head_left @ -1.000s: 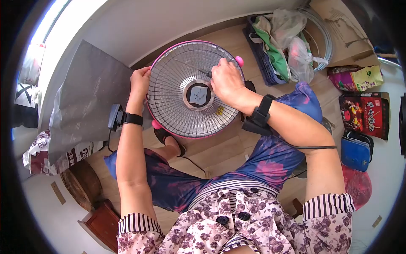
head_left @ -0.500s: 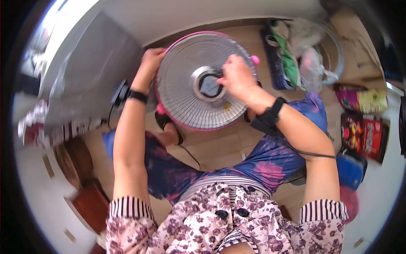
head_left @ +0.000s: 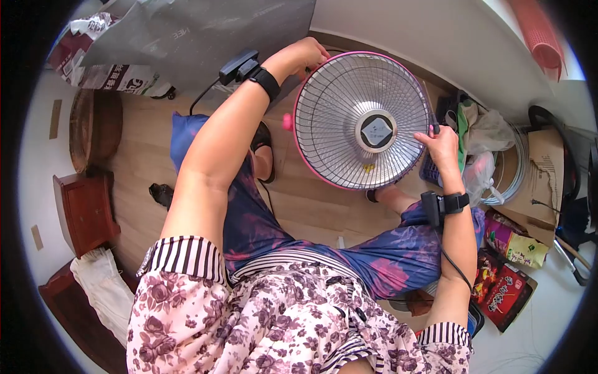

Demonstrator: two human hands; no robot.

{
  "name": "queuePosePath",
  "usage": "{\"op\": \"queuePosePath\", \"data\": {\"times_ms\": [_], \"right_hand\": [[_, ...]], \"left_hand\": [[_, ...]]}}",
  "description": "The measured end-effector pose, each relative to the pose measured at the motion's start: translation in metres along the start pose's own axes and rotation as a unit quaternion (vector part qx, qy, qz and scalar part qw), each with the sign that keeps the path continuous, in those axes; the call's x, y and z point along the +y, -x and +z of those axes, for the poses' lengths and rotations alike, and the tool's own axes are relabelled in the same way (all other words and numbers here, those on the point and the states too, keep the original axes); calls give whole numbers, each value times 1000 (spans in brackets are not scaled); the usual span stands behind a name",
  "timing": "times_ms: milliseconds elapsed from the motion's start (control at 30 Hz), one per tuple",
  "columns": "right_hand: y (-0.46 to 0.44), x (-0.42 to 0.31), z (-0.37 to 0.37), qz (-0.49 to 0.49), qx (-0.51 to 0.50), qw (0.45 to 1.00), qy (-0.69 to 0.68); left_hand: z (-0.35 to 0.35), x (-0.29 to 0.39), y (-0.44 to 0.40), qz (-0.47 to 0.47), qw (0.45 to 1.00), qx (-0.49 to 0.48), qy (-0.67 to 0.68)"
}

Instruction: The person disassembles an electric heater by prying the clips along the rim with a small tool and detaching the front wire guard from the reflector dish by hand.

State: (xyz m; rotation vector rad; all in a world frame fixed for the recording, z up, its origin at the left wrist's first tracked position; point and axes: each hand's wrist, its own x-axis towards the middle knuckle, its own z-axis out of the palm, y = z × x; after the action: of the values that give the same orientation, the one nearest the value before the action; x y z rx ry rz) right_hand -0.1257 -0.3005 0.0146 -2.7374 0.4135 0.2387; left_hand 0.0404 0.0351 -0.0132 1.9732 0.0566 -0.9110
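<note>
A round dish-shaped electric heater (head_left: 336, 131) with a pink rim, a wire grille and a silver centre hub stands in front of me, between my feet. At its upper left edge, my left hand (head_left: 305, 56) is closed on the rim, with some fingers hidden behind it. My right hand (head_left: 441, 149) is at the right edge of the grille, fingers bent together. A small dark piece shows at its fingertips, too small to name. A pink knob (head_left: 288, 121) sticks out on the heater's left side.
A grey plastic-covered item (head_left: 205, 43) stands at the upper left by the wall. To the right are plastic bags (head_left: 492, 134), a coil of tubing (head_left: 516, 162), cardboard (head_left: 543, 181) and a red package (head_left: 503, 290). Wooden furniture (head_left: 87, 212) is on the left.
My right hand has moved from the heater's centre hub to its right edge. My left hand stays at the upper left rim. The view has shifted, and the heater now appears farther right.
</note>
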Motion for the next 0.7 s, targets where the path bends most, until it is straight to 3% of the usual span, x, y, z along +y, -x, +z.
{"op": "queuePosePath", "data": {"times_ms": [300, 500, 533, 600, 700], "right_hand": [[-11, 16, 9, 41, 12, 998, -40], [-50, 75, 49, 56, 37, 997, -49], [-44, 64, 39, 75, -3, 994, -75], [-46, 59, 49, 71, 12, 990, -118], [-46, 47, 43, 79, -16, 983, -167]], "left_hand": [[-3, -21, 3, 11, 998, -27, -49], [9, -30, -11, 63, 992, -2, -114], [11, -40, -24, 67, 994, -9, -82], [9, -75, -58, 102, 990, 51, -77], [14, -35, -5, 55, 989, 103, -94]]}}
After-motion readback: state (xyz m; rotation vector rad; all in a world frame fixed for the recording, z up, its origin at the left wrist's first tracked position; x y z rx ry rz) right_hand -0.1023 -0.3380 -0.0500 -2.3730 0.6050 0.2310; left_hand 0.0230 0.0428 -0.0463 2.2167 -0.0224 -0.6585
